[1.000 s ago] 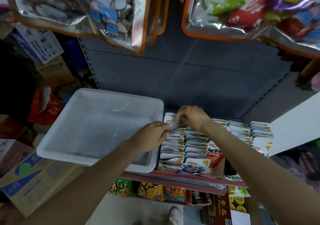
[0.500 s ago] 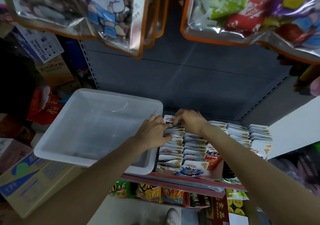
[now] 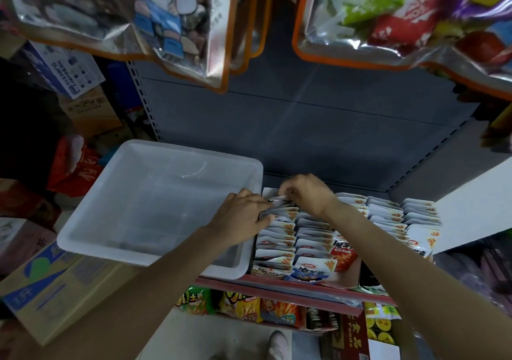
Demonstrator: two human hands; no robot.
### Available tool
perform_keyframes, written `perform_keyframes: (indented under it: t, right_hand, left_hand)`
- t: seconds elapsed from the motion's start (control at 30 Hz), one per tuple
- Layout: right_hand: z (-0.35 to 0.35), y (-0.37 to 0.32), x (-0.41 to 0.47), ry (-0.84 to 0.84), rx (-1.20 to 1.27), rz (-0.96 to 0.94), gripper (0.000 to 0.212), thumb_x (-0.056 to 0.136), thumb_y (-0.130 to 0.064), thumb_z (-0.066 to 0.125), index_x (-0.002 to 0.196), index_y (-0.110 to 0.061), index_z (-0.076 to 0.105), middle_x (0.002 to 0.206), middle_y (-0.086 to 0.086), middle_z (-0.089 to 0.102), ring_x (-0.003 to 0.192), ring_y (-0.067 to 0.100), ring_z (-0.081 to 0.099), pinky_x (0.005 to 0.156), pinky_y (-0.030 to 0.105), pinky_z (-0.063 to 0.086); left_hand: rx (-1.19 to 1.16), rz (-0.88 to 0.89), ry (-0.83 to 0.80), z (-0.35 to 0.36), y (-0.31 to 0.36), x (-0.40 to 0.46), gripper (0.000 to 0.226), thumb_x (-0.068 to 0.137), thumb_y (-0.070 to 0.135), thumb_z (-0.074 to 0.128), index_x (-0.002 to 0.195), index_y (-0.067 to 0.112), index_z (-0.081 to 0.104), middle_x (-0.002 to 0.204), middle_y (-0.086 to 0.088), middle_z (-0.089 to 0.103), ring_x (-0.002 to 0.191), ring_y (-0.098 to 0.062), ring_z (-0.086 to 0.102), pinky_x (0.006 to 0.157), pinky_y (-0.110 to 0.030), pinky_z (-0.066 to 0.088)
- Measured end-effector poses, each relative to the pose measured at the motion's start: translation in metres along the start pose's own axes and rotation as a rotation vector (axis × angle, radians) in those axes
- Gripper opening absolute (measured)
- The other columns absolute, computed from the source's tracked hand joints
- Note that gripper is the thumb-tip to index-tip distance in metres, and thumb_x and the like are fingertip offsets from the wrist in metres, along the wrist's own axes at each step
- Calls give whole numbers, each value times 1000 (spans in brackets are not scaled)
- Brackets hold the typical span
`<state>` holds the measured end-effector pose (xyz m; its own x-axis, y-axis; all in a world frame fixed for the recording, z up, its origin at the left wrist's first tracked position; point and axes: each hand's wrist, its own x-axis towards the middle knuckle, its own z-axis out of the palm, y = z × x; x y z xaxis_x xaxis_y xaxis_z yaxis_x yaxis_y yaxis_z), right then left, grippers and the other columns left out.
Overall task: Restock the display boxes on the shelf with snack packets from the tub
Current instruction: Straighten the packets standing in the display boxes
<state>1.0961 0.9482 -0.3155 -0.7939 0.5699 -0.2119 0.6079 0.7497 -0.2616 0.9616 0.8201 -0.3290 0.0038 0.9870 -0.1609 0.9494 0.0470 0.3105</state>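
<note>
a grey shop shelf point(image 3: 318, 138) carries a white tub point(image 3: 133, 237); far packets point(image 3: 277, 221) in the display box point(image 3: 346, 276) are pinched by both hands: left hand point(image 3: 243, 215), right hand point(image 3: 307, 193).

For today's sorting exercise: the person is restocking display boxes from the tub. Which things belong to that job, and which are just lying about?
Job: tub, display box, packets, left hand, right hand.

Lying about: hanging bags, cardboard boxes, chip bags on the lower shelf.
</note>
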Motion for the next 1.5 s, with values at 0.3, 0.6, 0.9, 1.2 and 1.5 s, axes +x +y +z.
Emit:
perform_keyframes:
  t: [0.3,0.6,0.9,1.2,1.5]
  right_hand:
    - [-16,-2,6,-142,-57,31,22,90,-28,61,110,-20,65,114,3,63,101,24,59,84,37,48]
    - [-14,-17,3,45,-387,-34,22,94,-10,46,108,-16,62,112,6,60,101,27,58,88,32,39]
    - [-20,-10,-1,-118,-150,14,20,95,-22,51,107,-14,65,104,12,66,97,30,61,79,36,47]
    - [-14,-4,-5,-84,-144,-2,22,95,-17,51,113,-13,62,104,13,66,94,30,61,82,40,50]
    - [-14,-20,-12,20,-330,-8,17,93,-14,49,102,-16,63,104,7,66,100,28,58,94,33,35]
  left_hand:
    - [28,45,110,5,-2,-2,41,97,41,41,137,33,47,145,5,40,129,-16,32,99,-30,26]
    - [18,53,161,1,1,-4,36,101,27,36,133,29,52,128,5,54,113,-17,43,89,-30,31]
    - [21,-33,253,11,0,15,33,91,8,54,120,17,65,118,-5,56,110,-22,47,90,-31,41]
    - [79,106,294,9,1,-9,23,90,19,59,113,20,62,110,-5,57,101,-26,53,84,-37,43]
    - [76,125,388,4,6,-1,36,42,4,92,71,17,76,73,1,63,65,-18,61,53,-24,48]
